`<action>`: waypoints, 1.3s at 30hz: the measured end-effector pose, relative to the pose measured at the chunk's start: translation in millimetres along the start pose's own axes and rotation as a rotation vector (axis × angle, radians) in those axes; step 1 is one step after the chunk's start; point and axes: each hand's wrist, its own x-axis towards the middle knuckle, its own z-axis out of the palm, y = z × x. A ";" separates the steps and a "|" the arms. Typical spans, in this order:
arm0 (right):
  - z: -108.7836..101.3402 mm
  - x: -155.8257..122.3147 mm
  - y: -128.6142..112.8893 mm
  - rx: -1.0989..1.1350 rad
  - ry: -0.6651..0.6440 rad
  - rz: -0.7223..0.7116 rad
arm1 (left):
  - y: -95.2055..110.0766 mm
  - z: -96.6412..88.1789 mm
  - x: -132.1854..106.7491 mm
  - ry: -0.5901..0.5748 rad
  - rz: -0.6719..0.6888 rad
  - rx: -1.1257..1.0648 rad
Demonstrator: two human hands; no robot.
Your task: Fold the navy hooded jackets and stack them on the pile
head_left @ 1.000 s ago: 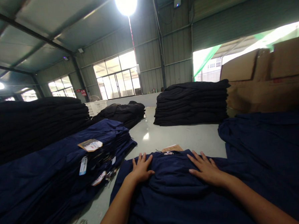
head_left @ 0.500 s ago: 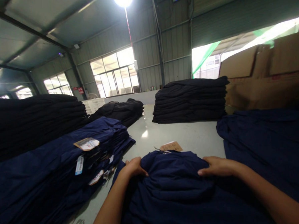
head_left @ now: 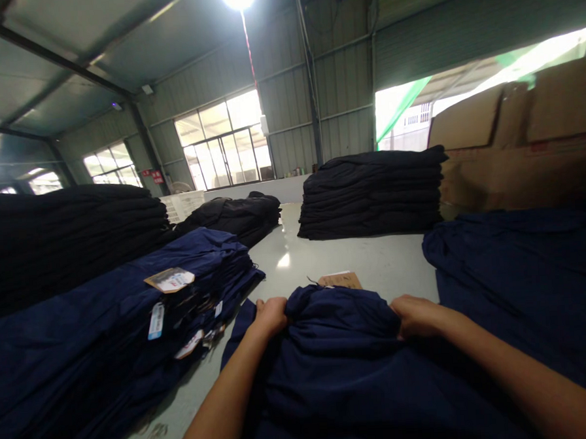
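Table (head_left: 358, 258), pale and glossy, bears the black stack (head_left: 373, 195), your landmark. Your navy garment (head_left: 344, 367) lies on the near side of that stack, well apart from it, its far end bunched in folds. Judge it soft and limp, probably light, hard to damage, yet apt to slide on the smooth top and crease where you squeeze. Your left hand (head_left: 272, 315) and right hand (head_left: 418, 314) grip either side of the bunched end, fingers curled in on the cloth; the fingertips are hidden, so you cannot tell how firmly they pinch. Those two sides seem sound holds, since limp cloth would sag from one. The brown tag (head_left: 343, 281), likely thin card, juts toward the black stack; avoid bending it.
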 end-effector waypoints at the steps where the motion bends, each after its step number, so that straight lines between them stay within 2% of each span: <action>1: -3.4 2.8 0.0 -0.055 0.000 0.001 | 3.2 -1.0 5.3 0.036 0.002 0.015; 3: -8.8 9.6 0.5 -0.148 0.009 0.012 | 9.6 -3.9 17.3 0.114 0.004 0.043; 8: -13.4 31.8 6.4 -0.241 0.144 0.067 | 21.2 -10.5 47.7 0.308 0.012 0.076; 12: -23.7 52.5 13.9 -0.298 0.304 0.093 | 24.2 -20.2 66.2 0.463 -0.017 0.060; 15: -37.1 63.5 20.0 -0.345 0.447 0.105 | 22.6 -33.7 73.6 0.560 -0.038 0.036; 18: -44.4 61.6 25.7 -0.385 0.525 0.106 | 18.0 -44.9 70.6 0.606 -0.034 0.015; 22: -38.6 34.6 27.5 -0.416 0.532 0.065 | 10.4 -43.8 47.5 0.599 0.013 -0.011; 28: -24.1 -21.2 16.4 -0.439 0.548 -0.039 | 1.1 -21.0 -6.1 0.572 0.069 -0.080; 35: -15.6 -71.2 2.5 -0.404 0.609 -0.144 | -9.4 -5.3 -62.0 0.463 0.138 -0.123; 39: -12.5 -103.5 -7.9 -0.403 0.667 -0.201 | -12.3 -2.3 -90.1 0.547 0.207 -0.120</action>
